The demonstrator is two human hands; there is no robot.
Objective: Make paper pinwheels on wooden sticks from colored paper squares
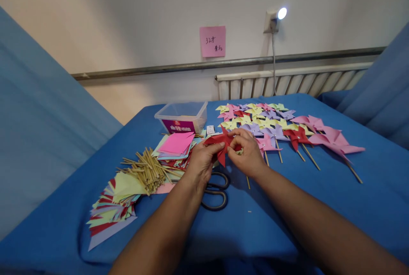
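Note:
A red paper pinwheel (223,155) is held up over the middle of the table between both hands. My left hand (204,155) grips its left side, thumb on top of the folded paper. With fingers pinched near the pinwheel's centre, my right hand (245,149) holds its right side; whatever small part may be between those fingertips is hidden. Below my left hand lie scissors (217,198) with black handles, their blades out of sight. Close beyond my right hand are finished pinwheels on sticks, among them a pink one (266,143) and a red one (298,137).
A clear plastic box (182,113) stands at the back. Left of my hands lie pink paper squares (177,143), a heap of thin sticks (148,170) and fanned coloured paper (110,211). Many pinwheels cover the right side of the blue tablecloth (319,211). Behind are a wall and radiator (287,81).

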